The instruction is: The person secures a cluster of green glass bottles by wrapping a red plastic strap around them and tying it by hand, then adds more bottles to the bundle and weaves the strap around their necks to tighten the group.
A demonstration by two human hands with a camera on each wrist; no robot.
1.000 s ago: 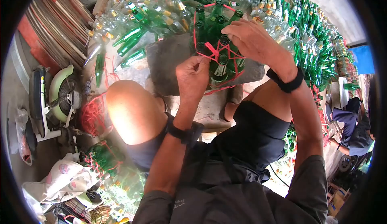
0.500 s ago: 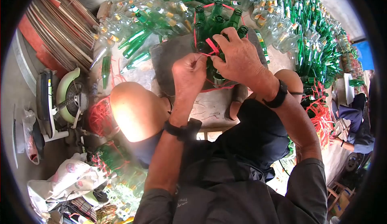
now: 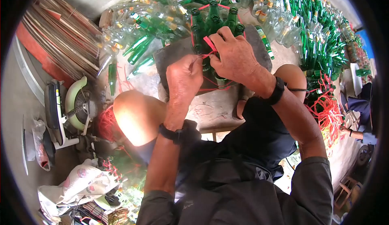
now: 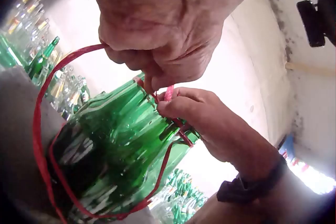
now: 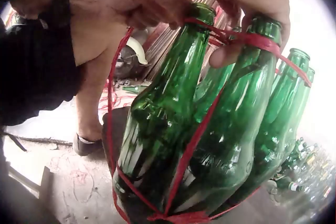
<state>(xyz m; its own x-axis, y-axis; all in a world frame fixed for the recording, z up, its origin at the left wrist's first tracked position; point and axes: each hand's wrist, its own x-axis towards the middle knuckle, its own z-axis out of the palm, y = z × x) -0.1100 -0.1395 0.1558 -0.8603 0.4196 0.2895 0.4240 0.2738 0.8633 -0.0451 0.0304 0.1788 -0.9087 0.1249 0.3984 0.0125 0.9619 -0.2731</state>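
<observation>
A bundle of green glass bottles (image 3: 231, 18) stands upright on a dark slab (image 3: 170, 56) between the person's knees. Red plastic twine (image 5: 191, 150) runs around the bottles' necks and down their sides. At the near left edge of the bundle, the left hand (image 3: 184, 79) pinches a length of this twine, which hangs in a loop in the left wrist view. Over the near necks, the right hand (image 3: 239, 61) pinches twine between thumb and fingers, close to the left fingertips. A short red twine end (image 3: 209, 43) sticks up beside it. The fingers partly hide the crossing.
Many green and clear bottles (image 3: 283, 26) are piled behind and to the right. More bottles lie loose at left, near a stack of thin strips (image 3: 60, 34). Tangled red twine (image 3: 326, 111) lies at right, near another person's arm (image 3: 352, 133). A white sack (image 3: 81, 184) sits at lower left.
The right hand has come from the far right necks down and left to the twine beside the left hand. The left hand keeps its pinch and has shifted slightly down and left.
</observation>
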